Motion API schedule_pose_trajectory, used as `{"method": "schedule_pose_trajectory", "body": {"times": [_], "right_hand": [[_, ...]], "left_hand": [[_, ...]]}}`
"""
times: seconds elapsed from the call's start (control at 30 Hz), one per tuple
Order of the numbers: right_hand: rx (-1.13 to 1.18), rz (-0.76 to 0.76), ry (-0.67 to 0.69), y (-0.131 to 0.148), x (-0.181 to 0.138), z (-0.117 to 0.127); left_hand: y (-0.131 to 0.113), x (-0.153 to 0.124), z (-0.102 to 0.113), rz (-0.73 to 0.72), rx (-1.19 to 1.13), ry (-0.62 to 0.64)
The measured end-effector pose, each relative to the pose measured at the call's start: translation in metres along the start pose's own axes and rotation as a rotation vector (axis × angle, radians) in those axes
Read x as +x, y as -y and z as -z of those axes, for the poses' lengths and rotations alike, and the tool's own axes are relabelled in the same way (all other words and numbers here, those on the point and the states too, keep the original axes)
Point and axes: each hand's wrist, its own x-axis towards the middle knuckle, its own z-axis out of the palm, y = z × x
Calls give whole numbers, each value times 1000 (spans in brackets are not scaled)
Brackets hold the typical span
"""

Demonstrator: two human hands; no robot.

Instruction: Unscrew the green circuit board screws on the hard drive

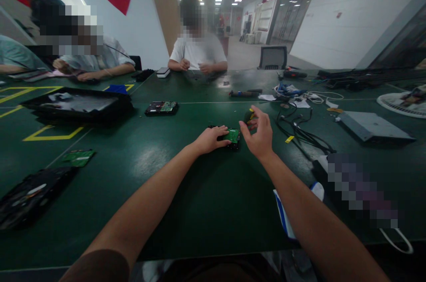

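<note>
On the green table lies a hard drive [232, 136] with its green circuit board facing up. My left hand [211, 140] rests on the drive's left side, fingers over the top edge and thumb along the board, pressing it to the table. To the right of the drive, my right hand [258, 133] is raised with curled fingers around a black-and-yellow tool handle [249, 116]. Its shaft or tip cannot be made out. Another hard drive [161, 107], also board side up, lies farther off to the left.
Black trays [80, 104] stand at the left, with a loose green circuit board [79, 157] and a black device part [35, 195] nearer. Right: tangled cables [301, 133], a grey metal box [374, 126], a blue-and-white packet [286, 215]. Two people [199, 53] sit across; a sleeve shows far left.
</note>
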Motion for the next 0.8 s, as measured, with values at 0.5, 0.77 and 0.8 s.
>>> {"method": "schedule_pose_trajectory", "body": {"times": [0.5,0.77,0.8], "right_hand": [[42,21,52,3,0,0],[69,-15,95,3,1,0],[71,-13,96,3,1,0]], "left_hand": [[2,1,0,-18,1,2],[0,0,2,-6,-13,8],[0,0,2,-6,-16,9]]}}
